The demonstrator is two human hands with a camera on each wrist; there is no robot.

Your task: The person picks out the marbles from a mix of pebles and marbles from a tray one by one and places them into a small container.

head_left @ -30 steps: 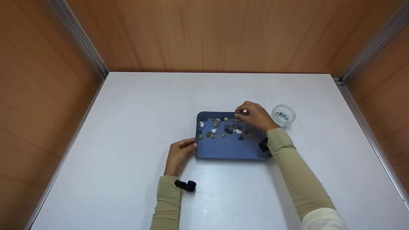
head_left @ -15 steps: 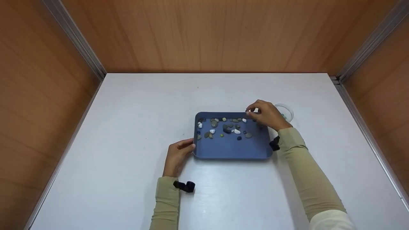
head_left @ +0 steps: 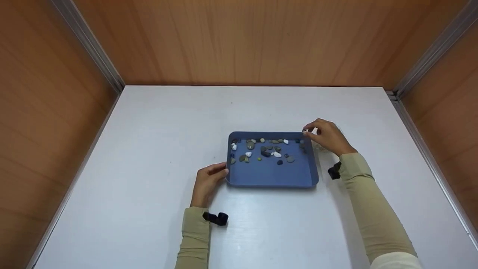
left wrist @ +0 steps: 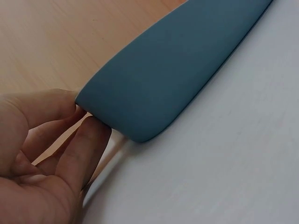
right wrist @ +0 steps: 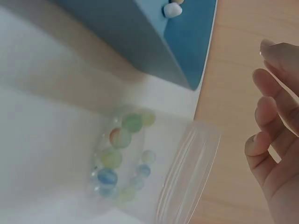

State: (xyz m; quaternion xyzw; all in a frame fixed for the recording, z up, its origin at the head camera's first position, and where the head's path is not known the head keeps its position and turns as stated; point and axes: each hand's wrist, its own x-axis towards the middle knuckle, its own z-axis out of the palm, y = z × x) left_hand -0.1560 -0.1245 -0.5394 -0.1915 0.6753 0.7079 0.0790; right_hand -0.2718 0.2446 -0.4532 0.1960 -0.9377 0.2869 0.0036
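Observation:
A shallow blue tray [head_left: 272, 175] holds small stones and a few glassy balls, mostly across its back half. My left hand [head_left: 209, 181] grips the tray's left side, fingertips and thumb at the rim and outer wall in the left wrist view. Over the tray's back right corner, my right hand [head_left: 328, 136] pinches a small dark glinting marble [head_left: 304, 130] between thumb and fingertips. The right wrist view shows that hand's fingers bent, with the marble hidden. Below it stands a clear jar [right wrist: 191, 172] with several coloured marbles [right wrist: 131, 122] inside, mostly covered by the hand in the head view.
The white table [head_left: 160, 130] has wood-grain panels [head_left: 254, 41] along the back and both sides, joined by metal corner strips [head_left: 93, 41]. White pebbles [head_left: 277, 154] lie among the darker stones. The jar is close to the tray's right wall.
My right hand has moved right along the tray's back edge, still pinching the marble, and now covers the jar. The tray's right side has come into view. My left hand stays put.

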